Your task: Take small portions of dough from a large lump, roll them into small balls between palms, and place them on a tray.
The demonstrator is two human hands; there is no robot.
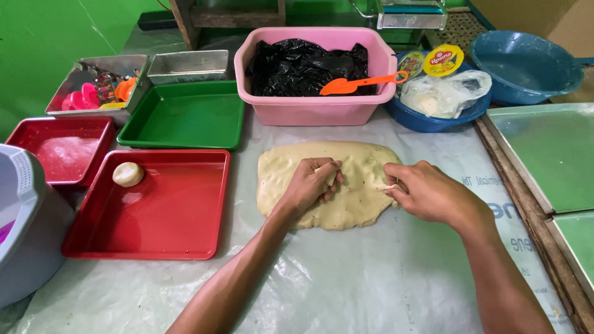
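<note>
A flattened slab of pale dough (346,185) lies at the middle of the plastic-covered surface (371,278). The left hand (309,185) rests on the slab's centre with its fingers curled into a loose fist, the grip closed on a pinch of dough. The right hand (427,193) sits at the slab's 3 o'clock edge, thumb and fingertips pinched on a small strand of dough pulled out from the side; how much it holds is hard to tell, since the fingers hide it.

At 9 o'clock from the slab stands a red square tray (161,216) with a single dough ball (128,174) in its far left corner. A second red tray (62,151), dusted white, lies just beyond it at 10 o'clock, and a green tray (185,117) sits at 11 o'clock. Behind those are two metal tins, one (99,77) holding coloured plastic cutters, the other (189,65) beside it.

At 12 o'clock a pink tub (315,105) is lined with a black plastic bag (297,65), and an orange scraper (359,83) lies across its rim. At 1 o'clock a blue bowl (427,120) holds a clear bag (445,93) and a yellow-lidded tub (443,60). A larger blue basin (526,68) stands at 2 o'clock. A grey plastic container (25,222) is at the left edge.
</note>
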